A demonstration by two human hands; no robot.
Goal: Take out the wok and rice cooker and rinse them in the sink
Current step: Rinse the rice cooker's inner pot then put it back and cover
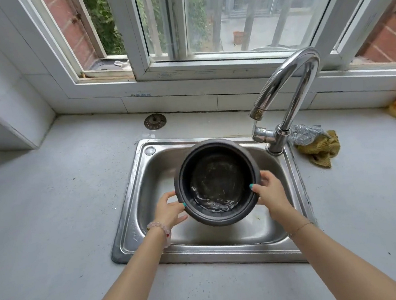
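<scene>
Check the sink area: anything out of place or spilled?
The sink strainer lies on the counter behind the sink, not in the basin. The rice cooker pot, held by the left hand and right hand, tilts with water pooled at its near side; no spill shows.

A single wide-angle camera rides at the person's head, above the near edge of the surface point(53, 212), looking forward and steeply down. It faces the window point(132, 35), which spans the frame at 12 o'clock. The sink point(128, 238) and the rice cooker pot point(217, 184) sit at centre, at arm's length. The left forearm point(136, 272) enters from 7 o'clock and the right forearm point(323, 254) from 5 o'clock. The faucet point(300, 96) stands at 2 o'clock. Straight lines bow toward the edges.
</scene>
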